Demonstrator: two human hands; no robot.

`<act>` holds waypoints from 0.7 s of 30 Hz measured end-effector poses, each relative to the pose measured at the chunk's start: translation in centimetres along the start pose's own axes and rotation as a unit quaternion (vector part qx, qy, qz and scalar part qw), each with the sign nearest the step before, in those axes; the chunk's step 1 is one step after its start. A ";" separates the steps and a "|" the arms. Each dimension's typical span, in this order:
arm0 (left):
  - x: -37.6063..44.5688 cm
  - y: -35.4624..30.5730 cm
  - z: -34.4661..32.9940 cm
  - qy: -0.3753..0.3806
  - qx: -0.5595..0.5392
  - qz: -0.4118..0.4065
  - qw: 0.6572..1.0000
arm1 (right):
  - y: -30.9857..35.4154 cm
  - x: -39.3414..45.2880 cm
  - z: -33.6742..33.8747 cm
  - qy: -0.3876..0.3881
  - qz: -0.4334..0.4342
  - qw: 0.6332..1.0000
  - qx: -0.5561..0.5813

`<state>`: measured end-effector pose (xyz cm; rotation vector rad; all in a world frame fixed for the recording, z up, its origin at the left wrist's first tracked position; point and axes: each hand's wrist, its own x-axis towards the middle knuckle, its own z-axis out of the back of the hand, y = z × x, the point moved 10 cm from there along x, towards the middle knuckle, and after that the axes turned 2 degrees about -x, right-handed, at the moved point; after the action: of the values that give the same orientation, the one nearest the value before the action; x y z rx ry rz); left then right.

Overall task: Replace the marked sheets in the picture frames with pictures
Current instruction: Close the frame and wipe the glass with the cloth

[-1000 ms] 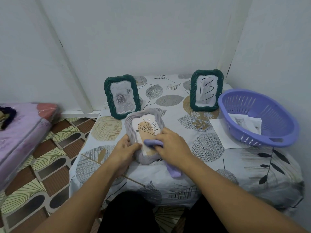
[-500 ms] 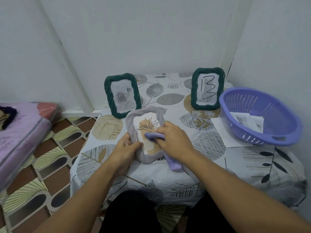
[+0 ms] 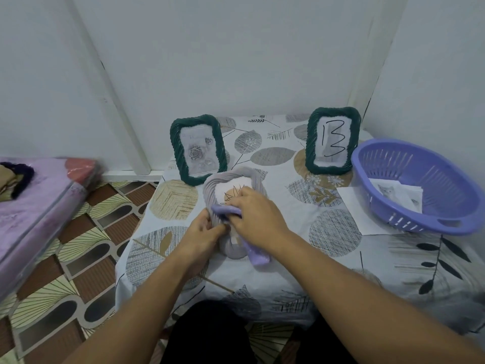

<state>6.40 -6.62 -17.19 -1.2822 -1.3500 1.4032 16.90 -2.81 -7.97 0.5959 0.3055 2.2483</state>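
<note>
A grey rope-edged picture frame (image 3: 231,179) lies flat on the table (image 3: 328,258), showing a drawn plant picture. My left hand (image 3: 203,232) grips its left edge. My right hand (image 3: 256,214) holds a purple cloth (image 3: 227,210) pressed on the frame's glass; the cloth's tail (image 3: 258,256) trails below the wrist. Behind stand two green frames: the left one (image 3: 198,149) shows a rose picture, the right one (image 3: 332,140) holds a sheet marked 13.
A purple plastic basket (image 3: 420,185) at the right holds cat pictures, with a white sheet (image 3: 351,203) under it. Walls close in behind and to the right. A purple mattress (image 3: 34,211) lies on the patterned floor at left.
My right hand has slid the purple cloth up and leftward over the grey frame's glass, covering more of the plant picture. The left hand keeps its grip on the frame's edge.
</note>
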 end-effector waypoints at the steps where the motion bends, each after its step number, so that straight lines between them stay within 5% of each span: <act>1: -0.1 -0.1 0.0 0.004 -0.001 -0.002 1.000 | 0.1 -0.2 -0.3 0.008 0.007 1.000 -0.001; 9: 0.0 -0.3 -0.2 -0.007 -0.006 -0.002 1.000 | 0.2 3.4 1.6 -0.031 -0.012 0.999 0.019; 21: -0.2 -0.4 -0.4 0.000 -0.022 0.005 1.000 | -1.8 0.0 0.4 0.013 -0.002 1.000 -0.008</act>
<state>6.78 -6.66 -16.76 -1.3205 -1.3832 1.3863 18.23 -1.55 -8.39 0.5572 0.3019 2.2543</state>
